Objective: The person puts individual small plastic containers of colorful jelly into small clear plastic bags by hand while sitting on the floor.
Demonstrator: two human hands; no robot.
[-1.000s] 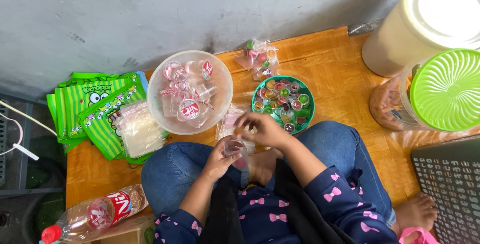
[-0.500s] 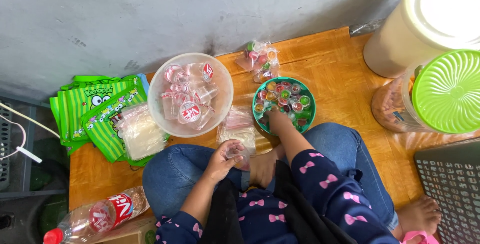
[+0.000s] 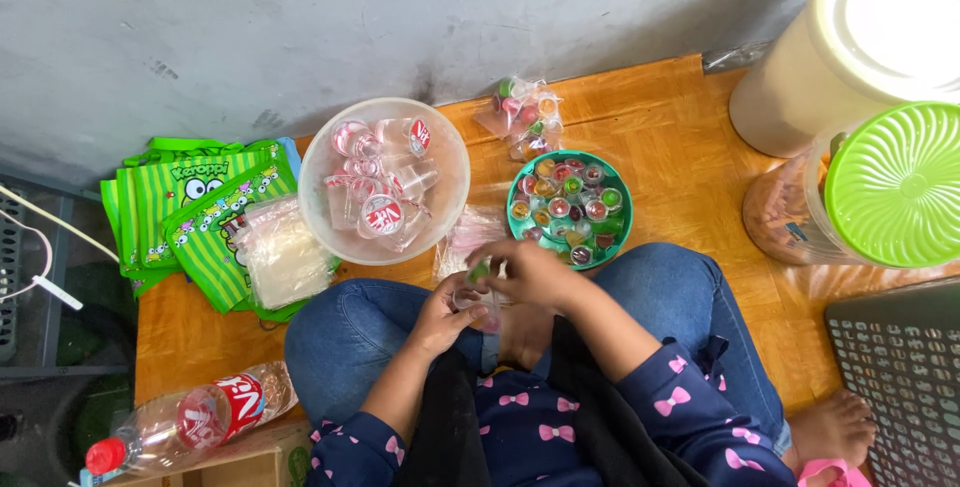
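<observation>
Now that my right hand (image 3: pixel 535 272) has come back from the green bowl (image 3: pixel 520 182) with a green jelly cup (image 3: pixel 481 271) pinched in its fingertips, it meets my left hand (image 3: pixel 445 315), which clamps the small clear bag (image 3: pixel 470 299) over my lap.

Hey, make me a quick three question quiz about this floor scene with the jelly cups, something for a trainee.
1. True or false: the teal bowl of small jelly cups lies next to the clear bowl.
2. Which hand holds a green jelly cup? A) left hand B) right hand
3. Fill in: the clear jar at the right has a ____ lid.

Key: 1 true; 2 B; 3 green.
</observation>
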